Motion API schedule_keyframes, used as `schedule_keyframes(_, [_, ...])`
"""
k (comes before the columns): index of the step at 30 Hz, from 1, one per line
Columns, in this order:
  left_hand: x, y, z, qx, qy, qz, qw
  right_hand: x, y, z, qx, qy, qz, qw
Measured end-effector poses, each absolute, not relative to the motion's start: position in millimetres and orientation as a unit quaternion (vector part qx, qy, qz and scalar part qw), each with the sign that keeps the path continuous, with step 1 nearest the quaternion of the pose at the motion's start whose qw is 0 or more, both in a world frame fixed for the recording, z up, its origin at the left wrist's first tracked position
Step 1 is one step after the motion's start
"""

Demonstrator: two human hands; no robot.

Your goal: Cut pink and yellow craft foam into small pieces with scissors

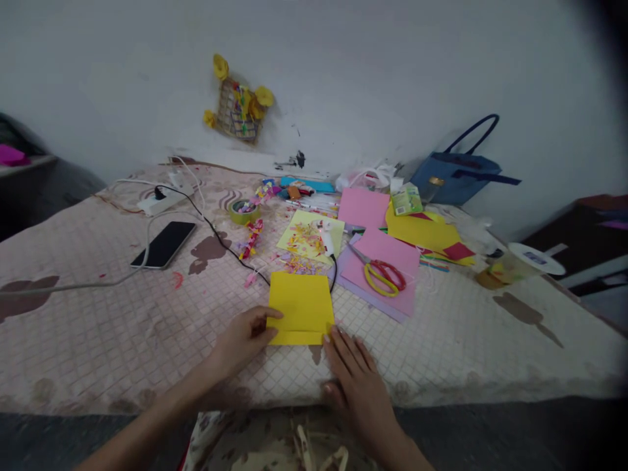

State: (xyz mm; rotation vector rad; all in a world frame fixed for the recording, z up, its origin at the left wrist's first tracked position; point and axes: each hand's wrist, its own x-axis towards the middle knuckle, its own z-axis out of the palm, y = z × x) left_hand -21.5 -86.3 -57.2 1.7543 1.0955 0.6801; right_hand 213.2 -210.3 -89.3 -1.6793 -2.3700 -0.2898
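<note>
A sheet of yellow paper (300,302) lies near the table's front edge, with a crease or folded strip along its near side. At its left edge is my left hand (244,341), index finger and thumb resting on the paper with a gap between them. My right hand (354,373) lies palm down and flat by the lower right corner, its fingertips touching the paper there. Just beyond the paper sits a white glue gun (326,239) on a pale yellow sheet (299,229) strewn with small coloured scraps.
Red and yellow scissors (380,271) lie on pink paper (405,255) to the right. A phone (165,244), a power strip (165,199), a roll of tape (244,212) and cables are to the left. A plastic cup (510,268) lies tipped near a blue bag (458,173).
</note>
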Motion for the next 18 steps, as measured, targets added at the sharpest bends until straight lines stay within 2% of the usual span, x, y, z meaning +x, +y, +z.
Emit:
schedule_keyframes(6, [-25.0, -86.0, -52.6, 0.695, 0.463, 0.292, 0.466, 254.8, -206.2, -84.6, -0.576, -0.798, -0.05, 0.172])
schedule_keyframes(11, [-24.1, -74.3, -44.4, 0.688, 0.455, 0.343, 0.449, 325.8, -150.0, -62.0, -0.659, -0.717, -0.029, 0.227])
schedule_keyframes(18, [-14.3, -53.3, -55.0, 0.701, 0.45, 0.327, 0.446, 385.1, -61.2, -42.7, -0.754, -0.636, 0.018, 0.161])
